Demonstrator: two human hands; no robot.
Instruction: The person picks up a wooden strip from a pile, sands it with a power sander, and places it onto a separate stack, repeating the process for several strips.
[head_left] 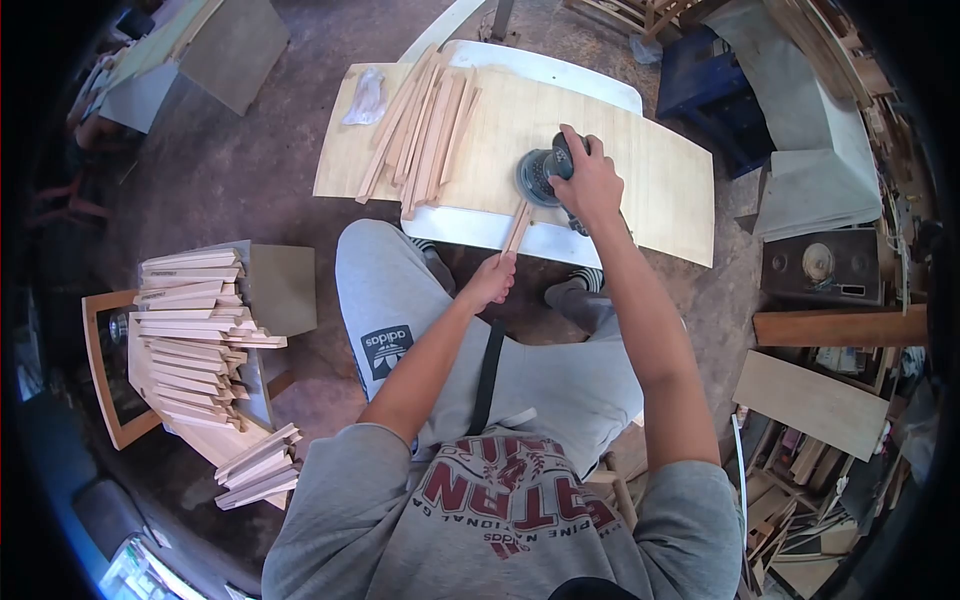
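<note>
My right hand (592, 185) is closed round the body of a dark orbital sander (540, 175). The sander's round pad rests over the far end of a narrow wood strip (517, 228). My left hand (489, 280) grips the near end of that strip, just off the front edge of the work surface. Beneath the sander lies a pale plywood board (640, 190) set over a white table (560, 68). To the left on the board, several loose wood strips (432, 135) are piled side by side. The strip's far tip is hidden under the sander.
A crumpled plastic bag (366, 97) lies at the board's left. On my left, several stacked wood strips (190, 340) rest on a stand beside a wooden frame (100, 400). A speaker (820, 265), a blue cabinet (705, 95) and scrap wood (800, 480) line the right side.
</note>
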